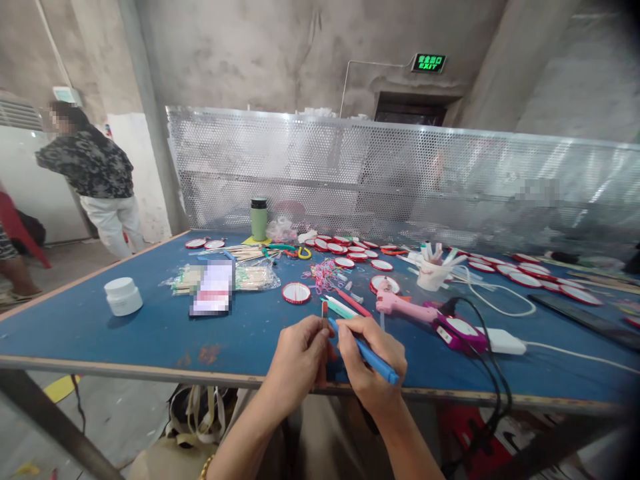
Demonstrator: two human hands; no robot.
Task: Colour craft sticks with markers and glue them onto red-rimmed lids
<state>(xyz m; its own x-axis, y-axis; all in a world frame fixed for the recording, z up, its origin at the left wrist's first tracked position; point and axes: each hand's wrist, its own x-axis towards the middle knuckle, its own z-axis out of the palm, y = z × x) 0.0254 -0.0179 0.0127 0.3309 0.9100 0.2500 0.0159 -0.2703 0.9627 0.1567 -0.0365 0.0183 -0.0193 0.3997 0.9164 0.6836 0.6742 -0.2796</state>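
Observation:
Close to the table's front edge, my left hand (300, 350) pinches a small narrow strip (325, 309) with a reddish-orange tip standing upright; its exact kind I cannot make out. My right hand (374, 363) is closed around a blue pen (379, 365), its front end angled toward the strip and the left fingers. The two hands are almost touching. Just beyond them lie a white and teal pen (341, 307) and a red pen (356, 303). A round, red-rimmed white disc (297, 293) rests farther to the left.
A phone (214, 288) and white jar (123, 297) are on the left. Behind are a green bottle (259, 220), coloured bands (323, 275) and several discs. A pen cup (431, 275), pink tool (407, 308) and loose cables (495, 383) occupy the right. A person (95, 173) stands far left.

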